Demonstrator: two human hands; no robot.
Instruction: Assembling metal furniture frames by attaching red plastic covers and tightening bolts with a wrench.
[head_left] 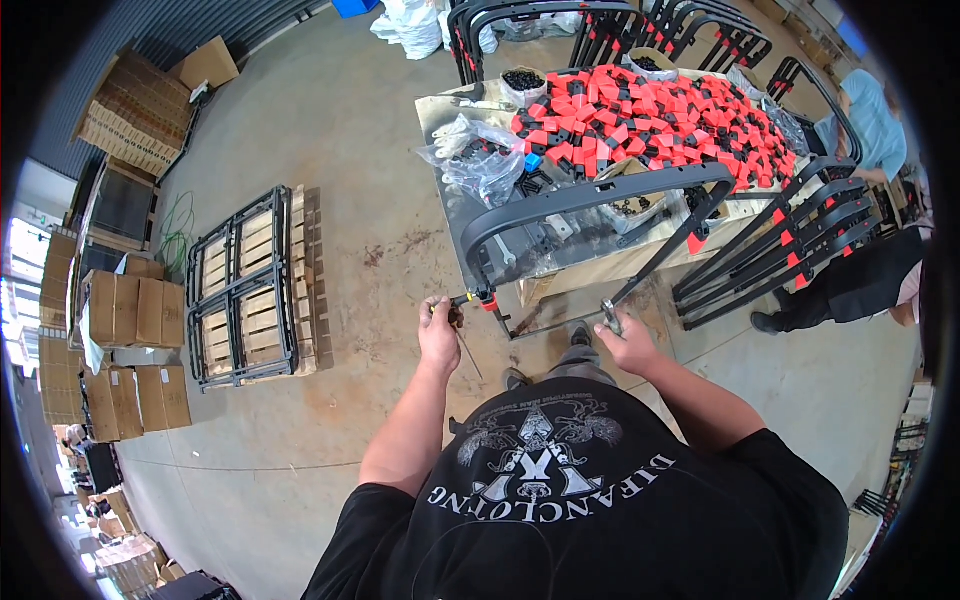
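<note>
In front of me stands a black tubular frame (590,203) with a curved top bar, leaning by the table. A red block (489,304) sits on its left leg and a second red block (697,242) on its right leg. My left hand (438,332), beside the left leg, is closed round a screwdriver (468,352) whose thin shaft points down. A yellow and black piece (462,299) shows between that hand and the red block. At the frame's right leg, my right hand (627,342) grips a shiny metal tool (610,314); its exact kind is unclear.
The table (560,283) bears a large heap of red and black blocks (650,120), bags of small black parts, a plastic bag (485,165) and a wrench (507,250). More black frames (790,235) stand right, near another person (875,125). A pallet (262,330) with frames lies left.
</note>
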